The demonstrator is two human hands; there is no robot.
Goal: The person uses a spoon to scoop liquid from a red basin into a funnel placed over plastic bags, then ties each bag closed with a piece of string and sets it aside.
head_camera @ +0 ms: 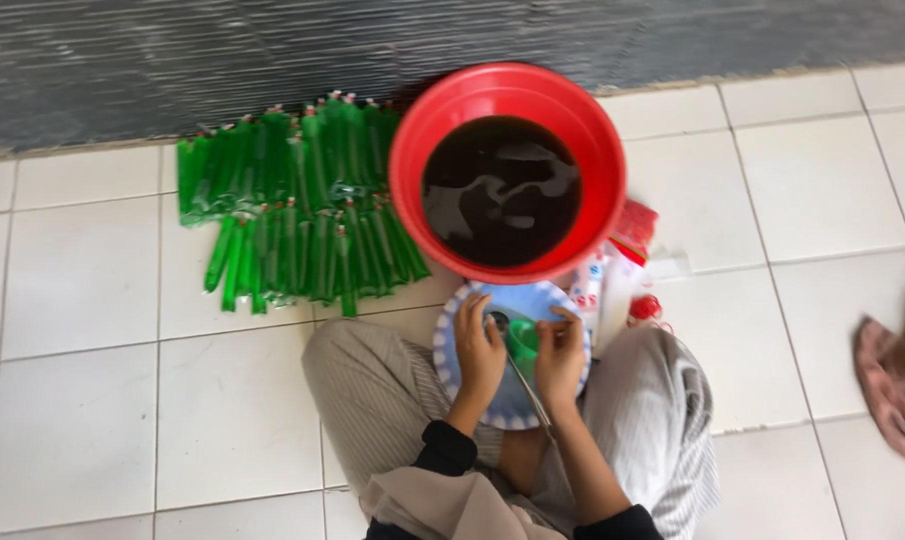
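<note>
Two hands meet over the lap of a person sitting cross-legged on the white tiled floor (82,290). Biggest thing in front of them is the red basin (507,170) of dark liquid, just beyond the knees; left of it lie rows of filled green tube packets (297,205), long axes pointing toward the person. Nearer, a blue plate (532,300) with a patterned rim rests on the lap, touching the basin's near edge. Over it sits a small green funnel (522,340) between the hands. The left hand (479,352) curls its fingers around something beside the funnel; what, I cannot tell. The right hand (560,355) pinches at the funnel's far rim, with a thin metal ladle handle (530,392) slanting back toward the body beneath it.
</note>
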